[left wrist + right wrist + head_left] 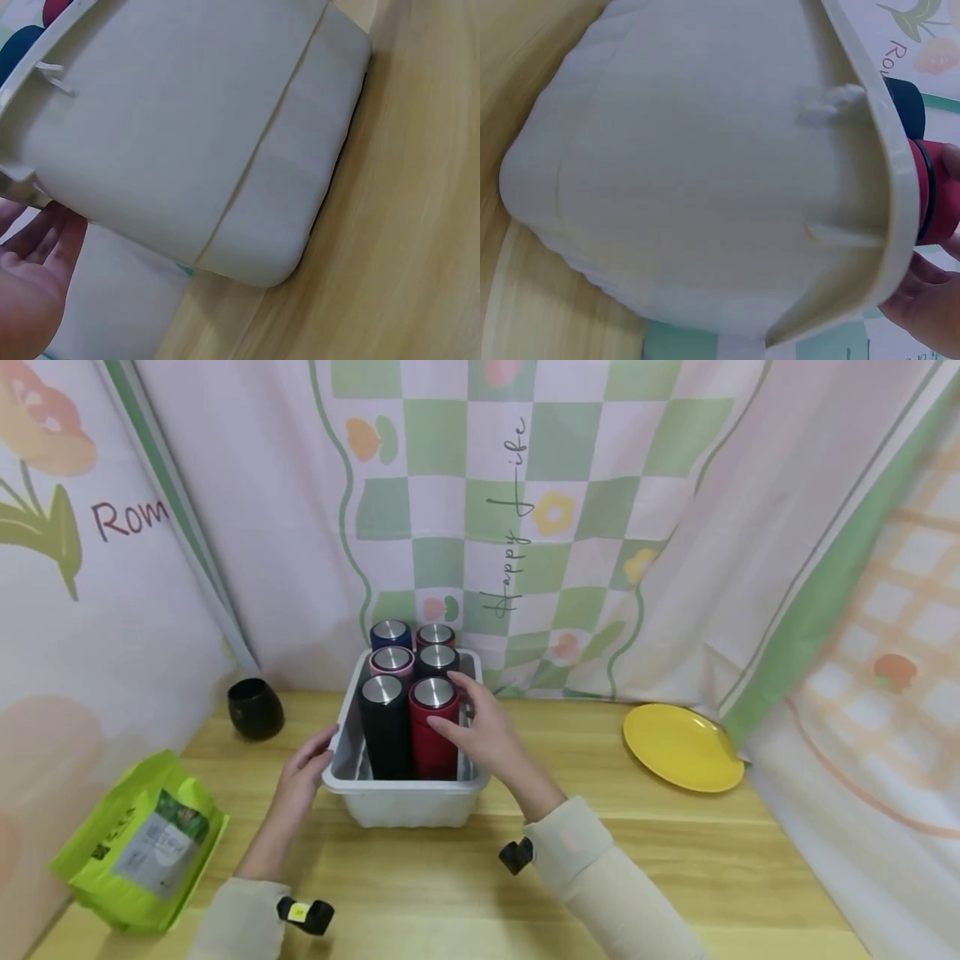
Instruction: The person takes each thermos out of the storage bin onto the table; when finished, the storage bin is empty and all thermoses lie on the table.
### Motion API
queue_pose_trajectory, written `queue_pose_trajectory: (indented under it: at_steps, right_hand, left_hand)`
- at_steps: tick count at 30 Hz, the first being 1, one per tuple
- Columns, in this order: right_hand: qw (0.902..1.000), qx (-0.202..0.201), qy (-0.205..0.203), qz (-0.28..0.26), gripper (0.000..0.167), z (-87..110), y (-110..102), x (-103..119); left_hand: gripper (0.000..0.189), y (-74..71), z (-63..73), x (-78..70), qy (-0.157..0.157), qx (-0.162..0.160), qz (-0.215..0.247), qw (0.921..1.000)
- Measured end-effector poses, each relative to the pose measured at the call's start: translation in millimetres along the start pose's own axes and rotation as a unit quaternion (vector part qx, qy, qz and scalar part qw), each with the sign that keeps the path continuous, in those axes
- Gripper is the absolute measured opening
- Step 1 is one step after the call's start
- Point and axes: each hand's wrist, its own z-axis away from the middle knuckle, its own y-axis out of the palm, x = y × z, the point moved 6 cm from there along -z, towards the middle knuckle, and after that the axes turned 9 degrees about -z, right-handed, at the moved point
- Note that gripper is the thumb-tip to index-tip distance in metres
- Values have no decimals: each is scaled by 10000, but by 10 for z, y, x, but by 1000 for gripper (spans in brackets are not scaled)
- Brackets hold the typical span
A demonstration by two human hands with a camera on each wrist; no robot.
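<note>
A white plastic bin on the table holds several upright thermos bottles with silver lids. At its front right stands a red thermos bottle, gripped near the top by my right hand, thumb in front and fingers at the far side. Beside it is a black thermos bottle; blue, pink and dark ones stand behind. My left hand touches the bin's left rim, its fingers fairly straight. The left wrist view shows the left hand at the rim; in the right wrist view the red bottle rises above the rim.
A black cup stands at the back left, with a bright green bag nearer the front. On the right lies a yellow plate. Printed curtains hang behind the wooden table.
</note>
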Motion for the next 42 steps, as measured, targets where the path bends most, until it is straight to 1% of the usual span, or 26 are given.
queue_pose_trajectory:
  at_steps: [3, 5, 9, 15, 18, 21, 25, 28, 36, 39, 42]
  right_hand:
    - [9999, -62, 30, 78, 68, -11, 41, -6]
    - [9998, -101, 97, 147, 69, -14, 64, -24]
    - [9996, -176, 87, 213, 69, -27, 112, -49]
    - [9990, -435, 36, -8, 67, -42, 129, -54]
    - [9986, -510, 85, -91, 67, -52, 118, -46]
    - [9984, -559, 100, -62, 67, -61, 105, -22]
    - [9980, -612, 60, -121, 67, -72, 80, 57]
    - [9975, -643, 13, -283, 66, -83, 45, 136]
    - [9950, -761, -58, -648, 65, -111, -146, 381]
    - [9936, -902, -192, -655, 65, -126, -250, 503]
    - [9920, -1062, -425, -537, 64, -132, -355, 635]
  left_hand:
    - [44, 10, -2, 12, 116, 4, 115, 9999]
    - [44, 8, -6, 25, 154, -3, 115, 9998]
    - [44, -5, -4, 46, 200, 19, 79, 9998]
    - [45, -15, -9, 57, 236, 77, 181, 9995]
    - [46, -9, -21, 63, 195, 83, 244, 9995]
    - [46, -4, -30, 75, 152, 101, 263, 9995]
    - [47, -12, -25, 85, 118, 52, 296, 9995]
    - [47, -21, -15, 87, 89, 6, 319, 9994]
    - [48, -21, 13, 90, -25, 10, 303, 9995]
    - [47, -15, 10, 87, 23, 16, 331, 9994]
    - [47, -10, 6, 83, 92, 7, 398, 9992]
